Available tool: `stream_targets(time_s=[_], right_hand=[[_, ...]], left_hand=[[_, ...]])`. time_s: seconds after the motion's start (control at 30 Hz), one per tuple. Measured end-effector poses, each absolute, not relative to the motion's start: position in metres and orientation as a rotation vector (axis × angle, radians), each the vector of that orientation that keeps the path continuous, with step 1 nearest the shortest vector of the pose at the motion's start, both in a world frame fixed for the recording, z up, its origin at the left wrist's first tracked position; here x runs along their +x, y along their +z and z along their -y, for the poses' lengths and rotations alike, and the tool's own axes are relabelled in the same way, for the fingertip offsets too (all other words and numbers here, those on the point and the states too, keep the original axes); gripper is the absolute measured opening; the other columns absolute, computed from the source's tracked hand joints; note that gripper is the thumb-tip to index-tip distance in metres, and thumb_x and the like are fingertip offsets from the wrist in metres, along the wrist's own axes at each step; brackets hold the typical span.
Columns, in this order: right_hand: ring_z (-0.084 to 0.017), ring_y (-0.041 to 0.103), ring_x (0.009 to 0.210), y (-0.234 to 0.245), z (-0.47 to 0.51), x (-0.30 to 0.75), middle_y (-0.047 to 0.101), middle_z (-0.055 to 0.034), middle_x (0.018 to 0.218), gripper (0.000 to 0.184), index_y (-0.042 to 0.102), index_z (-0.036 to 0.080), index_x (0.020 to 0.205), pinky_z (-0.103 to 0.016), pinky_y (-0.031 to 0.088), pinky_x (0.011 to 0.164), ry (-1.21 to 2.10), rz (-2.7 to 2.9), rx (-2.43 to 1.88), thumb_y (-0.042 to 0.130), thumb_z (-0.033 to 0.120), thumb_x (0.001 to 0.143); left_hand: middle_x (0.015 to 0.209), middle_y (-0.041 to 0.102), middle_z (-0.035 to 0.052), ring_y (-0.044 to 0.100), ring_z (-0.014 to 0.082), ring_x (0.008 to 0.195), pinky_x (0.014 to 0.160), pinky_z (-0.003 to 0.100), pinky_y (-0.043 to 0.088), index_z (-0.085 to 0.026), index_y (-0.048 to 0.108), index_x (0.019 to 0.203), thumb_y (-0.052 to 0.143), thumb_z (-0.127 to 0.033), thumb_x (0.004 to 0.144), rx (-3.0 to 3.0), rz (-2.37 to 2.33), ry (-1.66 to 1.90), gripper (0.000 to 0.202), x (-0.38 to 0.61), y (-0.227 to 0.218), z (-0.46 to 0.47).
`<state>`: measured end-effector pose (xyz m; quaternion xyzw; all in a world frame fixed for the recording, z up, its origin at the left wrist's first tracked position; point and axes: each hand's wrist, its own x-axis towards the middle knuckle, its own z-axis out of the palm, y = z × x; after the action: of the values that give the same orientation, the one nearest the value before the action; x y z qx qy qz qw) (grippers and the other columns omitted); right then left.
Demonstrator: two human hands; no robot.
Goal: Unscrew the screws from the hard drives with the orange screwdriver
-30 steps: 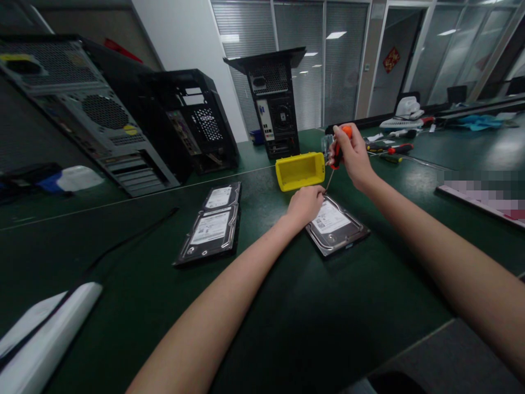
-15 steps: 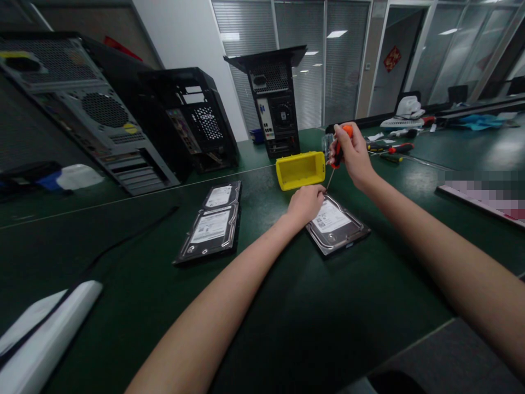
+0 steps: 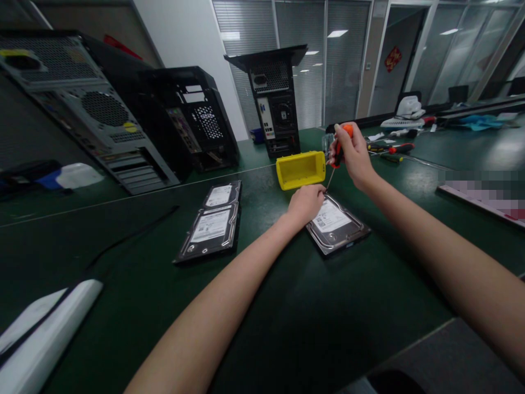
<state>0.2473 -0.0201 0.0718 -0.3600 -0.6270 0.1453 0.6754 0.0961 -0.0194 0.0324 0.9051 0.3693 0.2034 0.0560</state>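
Observation:
A hard drive (image 3: 337, 221) with a white label lies flat on the green table in front of me. My left hand (image 3: 305, 203) is closed over its far left corner, with the fingertips by the screwdriver tip. My right hand (image 3: 351, 152) is wrapped round the orange and black handle of a screwdriver (image 3: 331, 178). The thin shaft slants down to the drive's far edge; the exact contact at its tip is too small to see. Just behind the drive stands a yellow plastic bin (image 3: 301, 171) on its side, its opening facing me.
Two more hard drives (image 3: 211, 225) lie end to end on the left. Computer cases (image 3: 275, 104) stand along the back and left. Pliers and other tools (image 3: 402, 148) lie at the far right. A black cable (image 3: 131, 236) and a white object (image 3: 61, 323) are at the near left.

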Motion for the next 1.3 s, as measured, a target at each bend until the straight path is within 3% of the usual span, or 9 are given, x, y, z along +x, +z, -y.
stream_targets(time_s=[0.53,0.8,1.07,1.3], right_hand=[[-0.014,0.059,0.058,0.0720,0.0192,0.2390,0.051,0.0005,0.066,0.042,0.047,0.027,0.092,-0.029,0.049,0.048,0.334,1.427,-0.716,0.043,0.068,0.083],[-0.013,0.058,0.059,0.0705,0.0159,0.2466,0.056,-0.0012,0.074,0.044,0.047,0.028,0.097,-0.028,0.048,0.048,0.361,1.352,-0.727,0.040,0.069,0.083],[-0.013,0.059,0.061,0.0688,0.0190,0.2476,0.055,-0.0010,0.078,0.043,0.040,0.035,0.115,-0.028,0.048,0.049,0.263,1.363,-0.773,0.038,0.066,0.087],[-0.013,0.058,0.060,0.0705,0.0180,0.2472,0.056,-0.0014,0.077,0.043,0.042,0.033,0.109,-0.028,0.047,0.049,0.250,1.382,-0.773,0.037,0.069,0.086]], left_hand=[[0.110,0.070,0.0081,0.064,0.0221,0.101,0.089,0.035,0.049,-0.017,0.068,0.110,0.042,-0.020,0.092,2.749,-1.115,0.606,0.032,0.0958,0.0323,0.0184],[0.110,0.069,0.0074,0.063,0.0214,0.103,0.092,0.035,0.048,-0.018,0.067,0.111,0.042,-0.020,0.092,2.743,-1.121,0.615,0.032,0.0963,0.0319,0.0178],[0.110,0.070,0.0071,0.064,0.0220,0.101,0.090,0.035,0.048,-0.018,0.068,0.110,0.042,-0.020,0.091,2.742,-1.117,0.633,0.032,0.0963,0.0311,0.0171],[0.110,0.070,0.0070,0.063,0.0212,0.103,0.091,0.034,0.048,-0.018,0.068,0.110,0.042,-0.021,0.091,2.734,-1.121,0.615,0.032,0.0954,0.0328,0.0191]])
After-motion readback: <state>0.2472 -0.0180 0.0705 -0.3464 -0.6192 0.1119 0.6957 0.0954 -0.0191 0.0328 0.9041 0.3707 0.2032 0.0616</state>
